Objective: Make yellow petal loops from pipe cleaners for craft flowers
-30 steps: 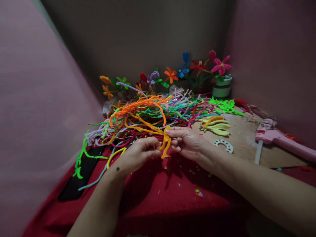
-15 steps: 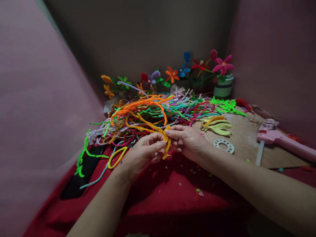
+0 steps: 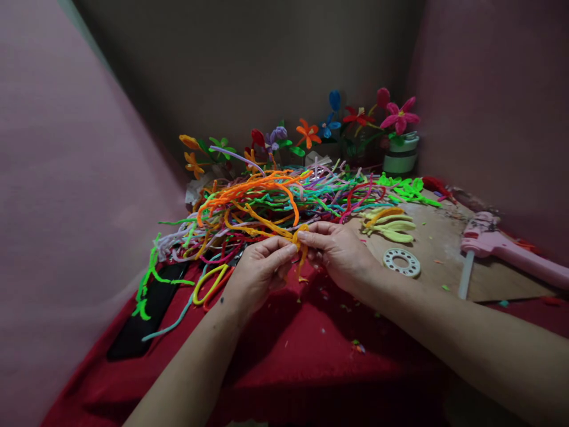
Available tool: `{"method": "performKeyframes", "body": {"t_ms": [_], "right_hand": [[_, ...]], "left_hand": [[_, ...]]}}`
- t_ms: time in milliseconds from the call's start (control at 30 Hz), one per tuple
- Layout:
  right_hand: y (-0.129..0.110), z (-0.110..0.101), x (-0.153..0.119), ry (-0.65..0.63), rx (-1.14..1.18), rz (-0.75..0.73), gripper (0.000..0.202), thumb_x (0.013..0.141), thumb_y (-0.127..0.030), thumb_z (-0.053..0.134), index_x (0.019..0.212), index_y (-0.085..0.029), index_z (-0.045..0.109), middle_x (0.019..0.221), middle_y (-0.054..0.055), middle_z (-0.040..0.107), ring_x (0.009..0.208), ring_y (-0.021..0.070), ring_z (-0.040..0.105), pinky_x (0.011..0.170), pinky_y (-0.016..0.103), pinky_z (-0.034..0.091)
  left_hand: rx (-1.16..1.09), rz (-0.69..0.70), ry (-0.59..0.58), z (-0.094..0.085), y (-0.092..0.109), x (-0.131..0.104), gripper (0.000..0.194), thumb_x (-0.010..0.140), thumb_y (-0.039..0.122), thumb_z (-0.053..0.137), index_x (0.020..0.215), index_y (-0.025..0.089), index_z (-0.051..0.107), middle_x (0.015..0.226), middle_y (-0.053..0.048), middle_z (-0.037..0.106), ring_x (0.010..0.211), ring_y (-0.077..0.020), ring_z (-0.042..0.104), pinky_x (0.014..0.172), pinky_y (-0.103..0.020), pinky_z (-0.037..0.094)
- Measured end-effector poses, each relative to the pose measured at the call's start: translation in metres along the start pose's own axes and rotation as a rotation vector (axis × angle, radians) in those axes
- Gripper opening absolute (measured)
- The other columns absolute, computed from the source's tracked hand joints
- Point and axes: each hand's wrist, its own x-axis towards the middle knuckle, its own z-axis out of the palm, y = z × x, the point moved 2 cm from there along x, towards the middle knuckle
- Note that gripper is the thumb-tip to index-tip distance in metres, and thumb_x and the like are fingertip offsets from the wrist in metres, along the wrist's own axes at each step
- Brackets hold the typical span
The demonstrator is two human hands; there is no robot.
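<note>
Between my two hands is a yellow-orange pipe cleaner (image 3: 303, 252), bent into a loop at the top with a short end hanging down. My left hand (image 3: 265, 268) pinches it from the left, thumb against fingers. From the right, my right hand (image 3: 338, 250) grips the loop between thumb and forefinger. Just behind my fingers lies a heap of loose pipe cleaners (image 3: 271, 198) in many colours, with orange ones on top. Scissors with a yellow and orange handle (image 3: 210, 286) lie beside my left wrist, partly hidden by it.
A pink glue gun (image 3: 493, 243) rests on a brown board (image 3: 438, 279), near a white ring with holes (image 3: 401, 263) and pale yellow petal shapes (image 3: 391, 228). A black phone (image 3: 142, 332) lies at left under green pieces. Pipe-cleaner flowers (image 3: 309, 133) stand behind the heap.
Both hands stay close together on the yellow-orange pipe cleaner. My left fingers have shifted slightly, and the hanging end shows a little narrower. More of the scissors' orange handle shows.
</note>
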Motion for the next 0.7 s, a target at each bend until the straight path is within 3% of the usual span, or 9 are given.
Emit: {"method": "performKeyframes", "body": {"t_ms": [267,467,567,700], "right_hand": [[0.004,-0.003,0.004,0.051,-0.071,-0.024,0.017,0.064,-0.027,0.066,0.063,-0.013,0.055,0.049,-0.004,0.051,0.04,0.0049,0.042,0.039,0.019,0.032],[0.006,-0.004,0.005,0.083,-0.121,-0.112,0.013,0.066,-0.022,0.062,0.06,-0.015,0.052,0.044,-0.007,0.047,0.036,0.0046,0.039,0.036,0.018,0.031],[0.005,-0.005,0.006,0.059,-0.163,-0.133,0.012,0.068,-0.023,0.062,0.064,-0.015,0.055,0.048,-0.006,0.051,0.037,0.0047,0.041,0.037,0.018,0.033],[0.003,-0.004,0.006,-0.016,-0.162,-0.04,0.013,0.069,-0.027,0.062,0.07,-0.014,0.058,0.052,-0.004,0.055,0.038,0.006,0.044,0.038,0.019,0.035]], "left_hand": [[0.163,0.043,0.005,-0.002,-0.003,0.001,0.024,0.08,0.039,0.056,0.076,0.016,0.054,0.052,0.005,0.048,0.038,-0.003,0.034,0.037,-0.017,0.022],[0.147,0.06,-0.007,-0.006,-0.005,0.004,0.018,0.078,0.033,0.058,0.074,0.016,0.055,0.053,0.004,0.054,0.037,-0.0032,0.039,0.038,-0.016,0.025],[0.108,0.049,0.023,-0.009,-0.007,0.006,0.018,0.076,0.033,0.061,0.073,0.015,0.057,0.054,0.004,0.056,0.037,-0.003,0.04,0.036,-0.015,0.026],[0.016,0.015,0.071,-0.011,-0.009,0.007,0.017,0.073,0.031,0.064,0.074,0.014,0.061,0.048,0.005,0.05,0.037,-0.0036,0.04,0.037,-0.015,0.032]]}}
